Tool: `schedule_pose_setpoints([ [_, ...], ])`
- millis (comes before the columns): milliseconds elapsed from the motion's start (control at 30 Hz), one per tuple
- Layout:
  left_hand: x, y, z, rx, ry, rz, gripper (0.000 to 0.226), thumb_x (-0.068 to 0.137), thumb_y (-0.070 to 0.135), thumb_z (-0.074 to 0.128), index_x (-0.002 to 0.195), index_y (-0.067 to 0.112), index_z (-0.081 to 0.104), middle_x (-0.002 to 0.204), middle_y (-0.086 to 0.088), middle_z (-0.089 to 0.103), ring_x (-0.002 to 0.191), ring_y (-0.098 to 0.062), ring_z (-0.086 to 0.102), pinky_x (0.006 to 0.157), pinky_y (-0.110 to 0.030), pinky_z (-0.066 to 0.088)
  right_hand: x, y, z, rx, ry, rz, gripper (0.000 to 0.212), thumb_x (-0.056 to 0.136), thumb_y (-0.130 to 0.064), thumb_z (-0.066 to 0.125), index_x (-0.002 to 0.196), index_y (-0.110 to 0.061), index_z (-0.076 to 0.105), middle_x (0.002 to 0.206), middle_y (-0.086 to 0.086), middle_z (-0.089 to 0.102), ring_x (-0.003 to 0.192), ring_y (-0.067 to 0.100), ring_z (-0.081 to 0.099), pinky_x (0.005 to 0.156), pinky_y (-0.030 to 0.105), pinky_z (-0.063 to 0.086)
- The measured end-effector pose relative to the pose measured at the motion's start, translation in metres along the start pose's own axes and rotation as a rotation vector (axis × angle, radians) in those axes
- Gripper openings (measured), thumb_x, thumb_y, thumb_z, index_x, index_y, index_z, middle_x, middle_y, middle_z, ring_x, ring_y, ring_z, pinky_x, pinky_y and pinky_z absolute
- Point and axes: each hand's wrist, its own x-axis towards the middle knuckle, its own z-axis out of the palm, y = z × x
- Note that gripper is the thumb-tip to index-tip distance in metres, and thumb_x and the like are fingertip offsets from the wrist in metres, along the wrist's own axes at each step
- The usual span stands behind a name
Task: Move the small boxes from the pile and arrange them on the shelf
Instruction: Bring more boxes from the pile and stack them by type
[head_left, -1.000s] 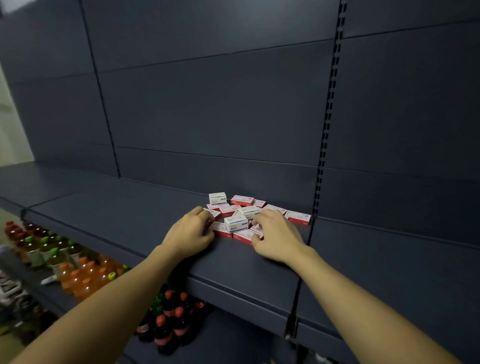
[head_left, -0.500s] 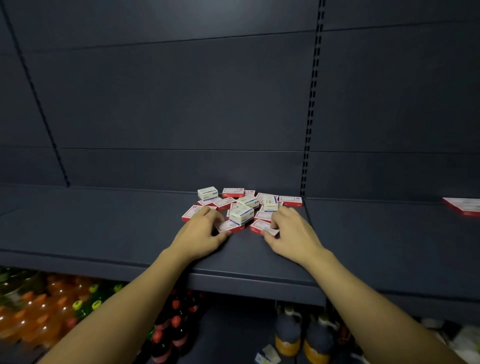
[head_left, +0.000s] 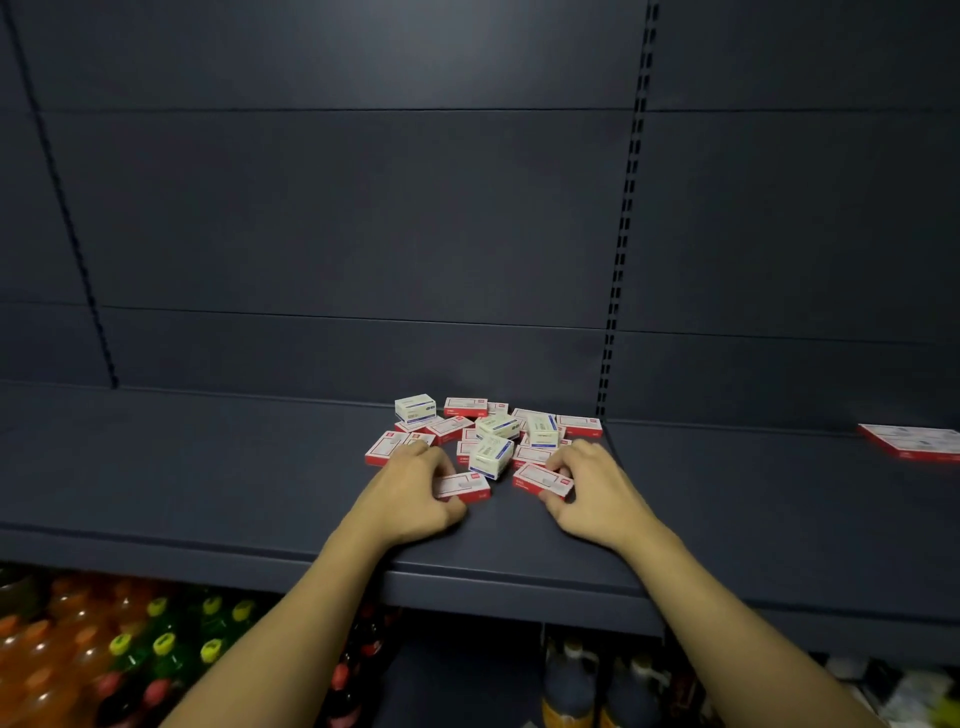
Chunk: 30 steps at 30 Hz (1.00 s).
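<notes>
A pile of several small boxes (head_left: 493, 431), red-and-white flat ones and cream ones with blue bands, lies on the dark shelf (head_left: 208, 483) near its back wall. My left hand (head_left: 410, 493) sits at the pile's front left, fingers curled over a flat red-and-white box (head_left: 465, 487). My right hand (head_left: 592, 493) is at the front right, its fingers and thumb curled round another flat red-and-white box (head_left: 540, 479). A cream box (head_left: 491, 457) stands tilted between the two hands.
More red-and-white boxes (head_left: 911, 441) lie flat at the shelf's far right. A slotted upright (head_left: 623, 234) splits the back wall. Below the shelf stand orange, green and red drink bottles (head_left: 130, 654) at left and dark bottles (head_left: 592, 691) at right.
Both hands have drawn back toward the shelf's front edge, each pulling a flat red-and-white box out of the pile. My view has also swung to the right.
</notes>
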Motion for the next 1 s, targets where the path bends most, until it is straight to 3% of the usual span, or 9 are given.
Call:
schedule_pose_setpoints([
  [200,0.000,0.000,0.002,-0.018,0.007,0.024,0.028,0.071,0.049,0.072,0.089,0.031,0.058,0.095,0.015,0.054,0.089,-0.003,0.052,0.074,-0.021,0.044,-0.001,-0.001,-0.003,0.017,-0.061,0.063,0.046,0.084,-0.044,0.070,0.122,-0.020,0.062,0.115,-0.007,0.054,0.116,0.015,0.048,0.102,0.029,0.040],
  [333,-0.002,0.003,-0.001,-0.034,0.013,0.001,0.024,0.070,0.045,0.070,0.084,0.029,0.060,0.093,0.012,0.058,0.083,-0.004,0.056,0.069,-0.021,0.045,-0.003,-0.006,-0.008,0.057,-0.063,0.090,0.048,0.082,-0.052,0.073,0.117,-0.020,0.063,0.106,-0.010,0.049,0.108,0.012,0.048,0.095,0.027,0.042],
  [433,-0.004,0.001,-0.006,-0.040,0.032,-0.062,0.026,0.065,0.046,0.068,0.082,0.027,0.061,0.091,0.010,0.059,0.082,-0.005,0.056,0.069,-0.024,0.047,-0.003,-0.008,-0.009,0.073,-0.056,0.120,0.043,0.081,-0.048,0.075,0.111,-0.019,0.065,0.103,-0.009,0.052,0.103,0.012,0.052,0.087,0.024,0.042],
  [600,-0.011,-0.010,-0.020,-0.009,0.077,-0.107,0.027,0.064,0.045,0.069,0.081,0.026,0.061,0.091,0.010,0.057,0.083,-0.008,0.056,0.070,-0.026,0.048,0.000,-0.008,-0.012,0.092,-0.085,0.163,0.036,0.079,-0.040,0.079,0.106,-0.021,0.065,0.103,-0.008,0.052,0.098,0.011,0.053,0.088,0.025,0.045],
  [800,-0.016,-0.019,-0.034,0.006,0.127,0.004,0.032,0.070,0.037,0.079,0.093,0.019,0.065,0.094,0.012,0.054,0.088,-0.006,0.053,0.068,-0.009,0.036,0.003,-0.009,-0.024,0.055,-0.150,0.149,0.040,0.079,-0.032,0.082,0.112,-0.020,0.064,0.113,-0.006,0.054,0.105,0.011,0.051,0.089,0.020,0.039],
  [1000,-0.003,-0.001,-0.032,-0.013,0.187,0.175,0.037,0.070,0.034,0.082,0.102,0.020,0.069,0.100,0.010,0.058,0.091,-0.007,0.055,0.080,-0.019,0.044,-0.001,-0.008,-0.037,0.004,-0.109,0.098,0.047,0.076,-0.030,0.084,0.118,-0.020,0.064,0.120,-0.003,0.054,0.116,0.014,0.047,0.098,0.022,0.037],
])
